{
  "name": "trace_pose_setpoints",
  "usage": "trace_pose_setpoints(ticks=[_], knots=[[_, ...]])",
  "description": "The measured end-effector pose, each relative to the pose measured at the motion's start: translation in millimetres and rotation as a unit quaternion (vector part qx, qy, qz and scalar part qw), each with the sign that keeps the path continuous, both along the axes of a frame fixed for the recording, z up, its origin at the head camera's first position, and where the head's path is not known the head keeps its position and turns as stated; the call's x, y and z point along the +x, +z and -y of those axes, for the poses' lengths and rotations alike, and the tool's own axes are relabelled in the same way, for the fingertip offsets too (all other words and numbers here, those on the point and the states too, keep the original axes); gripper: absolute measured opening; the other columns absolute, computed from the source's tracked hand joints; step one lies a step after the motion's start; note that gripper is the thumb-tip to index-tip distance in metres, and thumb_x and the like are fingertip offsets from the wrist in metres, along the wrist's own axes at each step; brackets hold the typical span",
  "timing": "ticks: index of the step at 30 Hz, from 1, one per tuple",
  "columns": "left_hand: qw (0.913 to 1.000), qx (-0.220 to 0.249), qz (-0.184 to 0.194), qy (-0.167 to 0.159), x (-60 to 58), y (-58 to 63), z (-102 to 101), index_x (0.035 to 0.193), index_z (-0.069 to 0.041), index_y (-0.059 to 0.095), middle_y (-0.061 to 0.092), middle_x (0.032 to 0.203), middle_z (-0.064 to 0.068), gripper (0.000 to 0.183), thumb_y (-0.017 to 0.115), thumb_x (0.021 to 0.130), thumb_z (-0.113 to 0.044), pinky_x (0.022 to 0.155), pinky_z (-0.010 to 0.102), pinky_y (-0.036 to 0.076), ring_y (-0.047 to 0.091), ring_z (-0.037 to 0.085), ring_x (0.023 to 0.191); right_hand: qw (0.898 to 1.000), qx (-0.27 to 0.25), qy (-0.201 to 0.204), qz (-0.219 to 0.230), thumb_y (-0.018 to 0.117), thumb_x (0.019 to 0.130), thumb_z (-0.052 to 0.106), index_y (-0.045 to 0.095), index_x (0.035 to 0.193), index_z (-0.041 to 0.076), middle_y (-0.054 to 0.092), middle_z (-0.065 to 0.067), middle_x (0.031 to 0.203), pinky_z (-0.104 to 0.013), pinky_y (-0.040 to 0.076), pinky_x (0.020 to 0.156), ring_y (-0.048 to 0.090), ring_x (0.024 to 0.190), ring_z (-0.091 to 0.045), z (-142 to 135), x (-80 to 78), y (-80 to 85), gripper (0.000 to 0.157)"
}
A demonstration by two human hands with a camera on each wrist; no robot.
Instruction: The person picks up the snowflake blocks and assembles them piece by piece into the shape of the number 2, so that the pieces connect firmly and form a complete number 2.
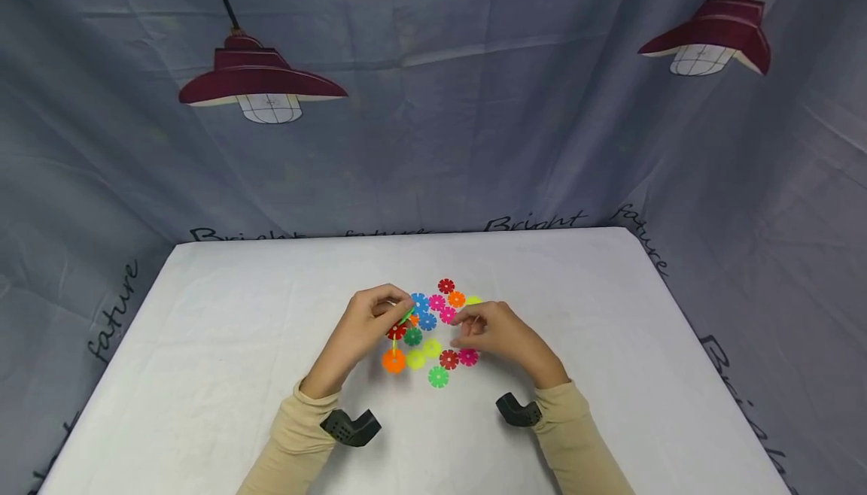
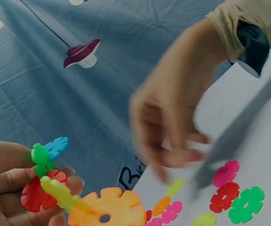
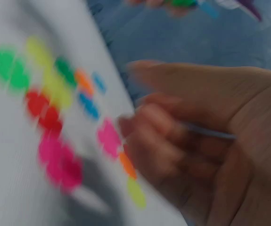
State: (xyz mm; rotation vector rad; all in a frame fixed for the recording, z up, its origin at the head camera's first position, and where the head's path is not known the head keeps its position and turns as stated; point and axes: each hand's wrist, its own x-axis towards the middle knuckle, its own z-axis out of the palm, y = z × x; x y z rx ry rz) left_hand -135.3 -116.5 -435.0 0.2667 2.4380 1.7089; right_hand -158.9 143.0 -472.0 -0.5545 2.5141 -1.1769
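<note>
My left hand pinches a joined chain of notched plastic flower discs between thumb and fingers. In the left wrist view the chain has a green disc at the thumb, a blue disc, a red disc, a yellow disc and a large orange disc at the low end. My right hand hovers over the right side of the loose discs, fingers loosely bent, thumb apart, nothing showing between them. It is blurred in both wrist views. Close below it lie a pink disc and a red disc.
Several loose discs lie flat on the white table between my hands, among them a light green disc, a blue disc and a dark red disc. A grey printed curtain hangs behind the table.
</note>
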Motion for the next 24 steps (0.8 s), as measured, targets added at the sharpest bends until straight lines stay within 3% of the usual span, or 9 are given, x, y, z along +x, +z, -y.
trace_pose_setpoints(ticks=[5, 15, 20, 24], knots=[[0.9998, -0.003, 0.004, 0.020, 1.2, 0.9, 0.5, 0.111, -0.007, 0.073, 0.077, 0.100, 0.011, 0.019, 0.063, 0.104, -0.021, 0.073, 0.027, 0.050, 0.064, 0.015, 0.079, 0.997, 0.074, 0.018, 0.022, 0.091, 0.076, 0.014, 0.074, 0.095, 0.010, 0.061, 0.003, 0.076, -0.023, 0.049, 0.064, 0.056, 0.070, -0.012, -8.8, 4.7, -16.6, 0.026], [0.9989, 0.035, 0.022, 0.023, 1.3, 0.1, 1.0, 0.105, -0.004, 0.071, 0.072, 0.099, 0.015, 0.020, 0.062, 0.104, -0.021, 0.073, 0.025, 0.049, 0.060, 0.015, 0.078, 0.997, 0.079, 0.018, 0.012, 0.088, 0.080, 0.008, 0.066, 0.086, 0.013, 0.058, 0.003, 0.074, -0.025, 0.047, 0.064, 0.054, 0.070, -0.013, -7.0, 2.5, -14.0, 0.024], [0.9979, 0.056, 0.028, 0.016, -0.2, -2.2, -2.2, 0.103, -0.002, 0.070, 0.065, 0.088, 0.008, 0.021, 0.063, 0.104, -0.022, 0.065, 0.022, 0.045, 0.051, 0.013, 0.071, 0.999, -0.008, -0.025, -0.035, 0.086, 0.084, 0.010, 0.070, 0.092, 0.014, 0.071, 0.005, 0.083, -0.024, 0.055, 0.067, 0.066, 0.077, -0.011, -7.6, 0.8, -8.9, 0.018], [0.9975, 0.062, 0.031, 0.017, -0.5, -2.1, -2.8, 0.102, -0.002, 0.069, 0.062, 0.082, 0.004, 0.021, 0.064, 0.103, -0.022, 0.062, 0.022, 0.043, 0.048, 0.012, 0.067, 0.987, -0.127, -0.066, -0.077, 0.087, 0.083, 0.014, 0.073, 0.098, 0.014, 0.078, -0.001, 0.092, -0.025, 0.061, 0.070, 0.076, 0.084, -0.018, -0.8, -0.5, 4.2, 0.020]])
